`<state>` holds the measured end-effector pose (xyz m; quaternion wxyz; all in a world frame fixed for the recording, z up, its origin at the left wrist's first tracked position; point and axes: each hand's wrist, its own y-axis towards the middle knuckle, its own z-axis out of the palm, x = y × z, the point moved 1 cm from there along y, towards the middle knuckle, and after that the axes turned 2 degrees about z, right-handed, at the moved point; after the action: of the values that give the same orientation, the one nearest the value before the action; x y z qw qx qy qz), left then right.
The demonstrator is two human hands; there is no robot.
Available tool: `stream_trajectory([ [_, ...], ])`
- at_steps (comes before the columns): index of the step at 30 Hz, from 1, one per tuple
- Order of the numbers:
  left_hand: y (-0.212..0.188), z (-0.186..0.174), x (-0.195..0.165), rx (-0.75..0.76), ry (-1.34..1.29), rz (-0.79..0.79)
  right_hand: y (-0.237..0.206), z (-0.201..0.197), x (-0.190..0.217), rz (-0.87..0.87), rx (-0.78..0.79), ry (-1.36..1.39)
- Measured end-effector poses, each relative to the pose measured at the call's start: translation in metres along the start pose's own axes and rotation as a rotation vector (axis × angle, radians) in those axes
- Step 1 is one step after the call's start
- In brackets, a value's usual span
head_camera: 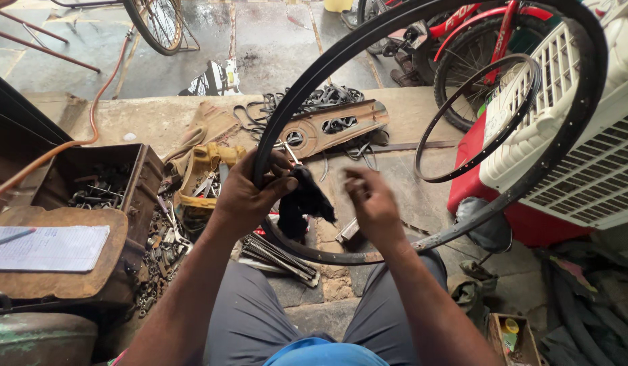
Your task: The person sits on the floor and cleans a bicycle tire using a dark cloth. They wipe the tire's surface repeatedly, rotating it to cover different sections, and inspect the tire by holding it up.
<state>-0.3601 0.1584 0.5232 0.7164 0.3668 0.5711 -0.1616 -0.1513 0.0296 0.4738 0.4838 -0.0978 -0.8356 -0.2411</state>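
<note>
The left hand (249, 193) clamps the black bicycle rim (578, 115); the right hand (369, 200), fingers loosely curled, grips nothing (a dark rag (307, 196) hangs between); a bundle of spokes (280, 254) lies below.

There is one camera, worn on the person's head. It looks steeply down past the knees to the floor. The left hand (249, 193) and right hand (371, 200) are very close, in the middle. Far at the top it sees wet ground and a red bike (477, 34). A wooden box (100, 183) sits left.
</note>
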Motion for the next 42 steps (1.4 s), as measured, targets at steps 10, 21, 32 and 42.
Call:
stream_trajectory([
  [10,-0.004,0.004,-0.007,-0.01,0.115,-0.031,0.004,0.034,0.029,0.151,0.214,0.699],
  [21,0.003,-0.01,0.01,-0.067,-0.097,-0.069,-0.046,-0.061,-0.019,-0.173,-0.36,-0.373],
  [32,0.013,-0.001,0.009,-0.026,0.024,-0.002,-0.095,0.018,-0.103,-0.327,0.106,-0.538],
  [42,0.013,0.011,-0.009,-0.103,0.277,0.103,-0.058,0.084,-0.052,-0.199,0.224,-0.255],
])
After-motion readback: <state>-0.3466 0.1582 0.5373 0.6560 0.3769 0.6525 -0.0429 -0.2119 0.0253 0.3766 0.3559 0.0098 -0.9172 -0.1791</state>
